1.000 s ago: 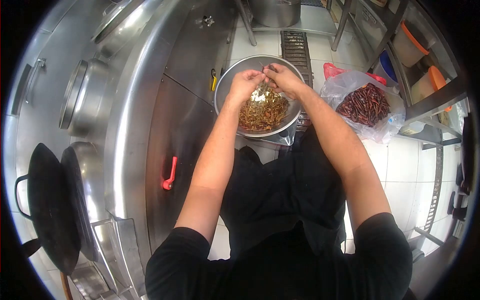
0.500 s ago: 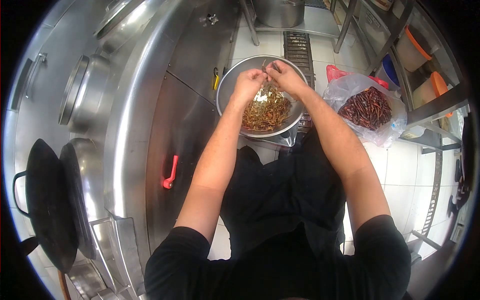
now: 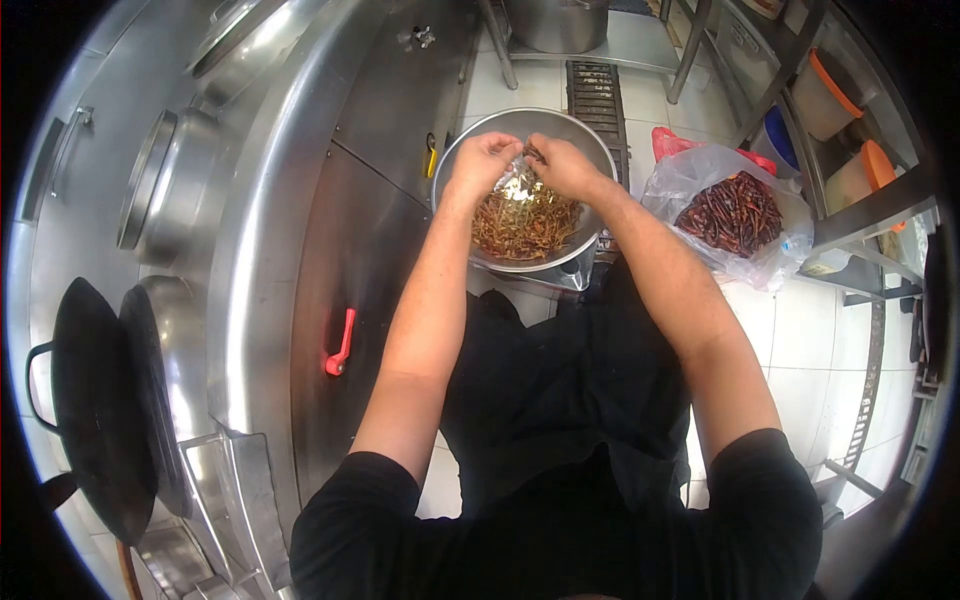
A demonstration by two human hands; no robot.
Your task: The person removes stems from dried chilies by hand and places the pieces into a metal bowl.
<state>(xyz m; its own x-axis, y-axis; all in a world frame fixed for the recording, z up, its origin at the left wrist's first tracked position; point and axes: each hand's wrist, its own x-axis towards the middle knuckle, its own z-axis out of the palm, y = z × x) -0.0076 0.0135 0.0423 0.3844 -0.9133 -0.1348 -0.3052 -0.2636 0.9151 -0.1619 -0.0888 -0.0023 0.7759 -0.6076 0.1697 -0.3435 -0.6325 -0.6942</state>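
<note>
A wide steel bowl (image 3: 592, 150) stands in front of me, holding a heap of thin, yellow-brown stem-like pieces (image 3: 530, 232). Over its far half, my right hand (image 3: 562, 168) is closed around dark dried chilies (image 3: 535, 153) that show at its fingertips. My left hand (image 3: 482, 160) is beside it, fingers pinched close to the right fingertips; what they grip is hidden. To the right of the bowl, dark red dried chilies (image 3: 735, 215) fill an open clear plastic bag (image 3: 662, 190) on the floor.
A steel counter front with a red lever (image 3: 340, 345) runs along my left; a black wok (image 3: 95, 410) rests above. At right are metal shelves with tubs (image 3: 825, 95). A floor drain grate (image 3: 593, 90) passes behind the bowl, and a large pot (image 3: 558, 25) stands farther back.
My left hand has shifted left and slightly down, and the right hand has also lowered a little. The thin stem that stuck up between the fingertips no longer shows there.
</note>
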